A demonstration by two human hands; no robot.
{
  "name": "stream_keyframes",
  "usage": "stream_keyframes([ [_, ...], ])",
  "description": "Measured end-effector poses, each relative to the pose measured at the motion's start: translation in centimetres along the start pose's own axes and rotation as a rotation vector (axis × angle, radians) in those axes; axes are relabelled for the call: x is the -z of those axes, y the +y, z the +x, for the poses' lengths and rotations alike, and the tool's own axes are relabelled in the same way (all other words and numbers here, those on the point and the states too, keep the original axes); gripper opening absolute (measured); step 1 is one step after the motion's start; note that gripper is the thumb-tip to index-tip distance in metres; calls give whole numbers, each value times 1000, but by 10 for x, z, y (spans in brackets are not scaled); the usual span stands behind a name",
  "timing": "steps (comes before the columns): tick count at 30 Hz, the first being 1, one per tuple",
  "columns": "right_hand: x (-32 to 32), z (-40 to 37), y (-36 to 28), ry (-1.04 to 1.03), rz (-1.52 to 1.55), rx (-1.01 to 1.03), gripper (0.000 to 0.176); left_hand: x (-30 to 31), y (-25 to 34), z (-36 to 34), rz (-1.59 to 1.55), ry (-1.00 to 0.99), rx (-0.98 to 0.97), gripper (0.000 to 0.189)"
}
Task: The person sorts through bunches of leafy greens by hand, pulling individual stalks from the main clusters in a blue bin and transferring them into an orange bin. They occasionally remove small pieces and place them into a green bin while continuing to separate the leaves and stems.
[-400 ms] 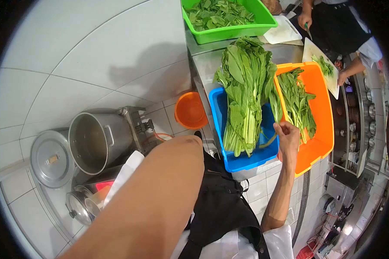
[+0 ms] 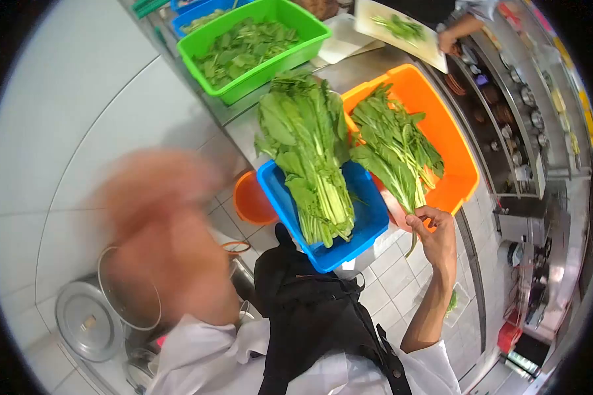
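My right hand (image 2: 436, 240) pinches the stem of a leafy green stalk (image 2: 396, 172), whose leaf lies over the near left side of an orange bin (image 2: 459, 141). More leafy greens (image 2: 431, 155) lie inside that bin. Just left of it, a big bunch of leafy greens (image 2: 310, 151) leans in a blue bin (image 2: 366, 243), stems toward me and leaves past the far rim. My left hand (image 2: 158, 191) is raised at the left, away from the bins. Motion smears it, so its fingers cannot be made out.
A green bin (image 2: 273, 74) of cut leaves stands farther back on the metal table. Beyond the orange bin, another person's hand (image 2: 448, 43) is at a cutting board (image 2: 415, 46) with cut greens. An orange bucket (image 2: 254, 201) and a large pot lid (image 2: 89, 319) are low at the left.
My right hand has carried the stalk from beside the big bunch to the orange bin. My left arm has swung, and its hand now shows as a blur. The view has turned.
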State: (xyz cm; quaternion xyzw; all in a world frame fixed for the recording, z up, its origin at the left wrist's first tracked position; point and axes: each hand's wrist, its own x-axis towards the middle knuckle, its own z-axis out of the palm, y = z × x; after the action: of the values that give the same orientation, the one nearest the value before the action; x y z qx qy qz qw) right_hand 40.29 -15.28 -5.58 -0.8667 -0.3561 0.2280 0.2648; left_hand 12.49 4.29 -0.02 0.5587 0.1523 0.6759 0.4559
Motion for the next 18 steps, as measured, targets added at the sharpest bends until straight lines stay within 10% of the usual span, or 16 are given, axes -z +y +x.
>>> stream_keyframes([
  [3,9,-12,-7,40,-10,46,18,-21,-58,-38,307,-722,859,35],
  [6,5,-17,2,63,92,115,14,-56,-106,-84,-175,-480,1181,41],
  [13,-15,-24,5,90,210,59,13,-78,-124,-81,-395,-184,1087,18],
  [18,-36,-21,12,-10,539,12,8,-63,-120,-79,-615,-189,1143,42],
])
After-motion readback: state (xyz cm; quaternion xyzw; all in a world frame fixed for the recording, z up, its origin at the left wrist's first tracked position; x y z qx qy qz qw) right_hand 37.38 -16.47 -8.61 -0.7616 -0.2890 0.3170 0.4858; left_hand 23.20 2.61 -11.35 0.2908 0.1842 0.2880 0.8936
